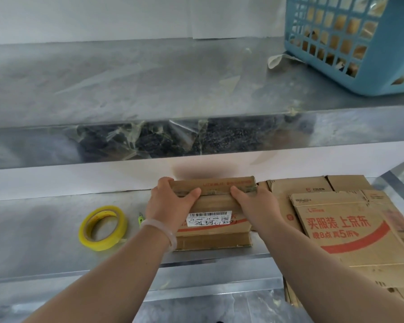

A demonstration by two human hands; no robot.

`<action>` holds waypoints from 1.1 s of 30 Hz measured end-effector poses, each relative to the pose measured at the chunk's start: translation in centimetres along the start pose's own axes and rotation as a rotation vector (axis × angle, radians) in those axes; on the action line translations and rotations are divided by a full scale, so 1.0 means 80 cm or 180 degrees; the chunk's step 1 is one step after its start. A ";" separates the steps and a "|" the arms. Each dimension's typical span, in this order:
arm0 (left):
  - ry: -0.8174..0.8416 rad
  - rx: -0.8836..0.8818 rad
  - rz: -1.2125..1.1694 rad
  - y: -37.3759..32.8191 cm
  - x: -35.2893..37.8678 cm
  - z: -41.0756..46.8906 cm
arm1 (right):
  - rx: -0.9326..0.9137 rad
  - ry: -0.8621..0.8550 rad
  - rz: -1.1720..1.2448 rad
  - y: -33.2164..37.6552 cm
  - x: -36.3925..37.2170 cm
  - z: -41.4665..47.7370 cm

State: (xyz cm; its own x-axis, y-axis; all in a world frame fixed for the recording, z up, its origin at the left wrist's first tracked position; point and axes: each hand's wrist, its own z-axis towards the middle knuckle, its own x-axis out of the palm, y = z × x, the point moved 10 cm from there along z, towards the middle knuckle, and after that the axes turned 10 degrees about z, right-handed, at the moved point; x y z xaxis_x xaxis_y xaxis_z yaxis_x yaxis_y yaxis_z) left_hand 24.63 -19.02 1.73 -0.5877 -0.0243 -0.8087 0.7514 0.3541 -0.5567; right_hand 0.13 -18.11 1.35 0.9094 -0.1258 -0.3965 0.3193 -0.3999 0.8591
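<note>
A brown cardboard box (216, 227) with a white barcode label lies on the steel lower shelf (44, 220), its far flap (219, 184) raised. My left hand (170, 203) grips the box's far left part, fingers curled over the flap edge and thumb on top. My right hand (254, 203) grips the far right part the same way. A pale bracelet sits on my left wrist.
A yellow tape roll (103, 227) lies left of the box, with a small green cutter (141, 217) beside it. Flattened printed cartons (345, 231) are stacked to the right. A blue plastic basket (350, 43) stands on the upper steel shelf (149, 89).
</note>
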 end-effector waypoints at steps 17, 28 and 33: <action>0.0658 0.0083 -0.1111 0.014 0.015 -0.010 | 0.0738 0.0443 0.0985 -0.027 0.002 -0.024; 0.0039 0.0563 0.0586 -0.026 -0.006 -0.010 | -0.0302 -0.0090 -0.1196 0.032 0.010 -0.013; -0.0107 0.0524 0.0404 -0.025 -0.007 -0.007 | -0.0362 -0.0171 -0.0891 0.029 0.009 -0.005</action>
State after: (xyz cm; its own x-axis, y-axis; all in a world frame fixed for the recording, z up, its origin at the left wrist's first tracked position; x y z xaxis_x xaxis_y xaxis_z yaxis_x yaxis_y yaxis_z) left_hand 23.25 -19.19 3.42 -0.4771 -0.0212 -0.8786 0.8592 0.1989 -0.4714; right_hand 1.66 -18.75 3.16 0.7674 -0.0742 -0.6369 0.5860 -0.3220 0.7436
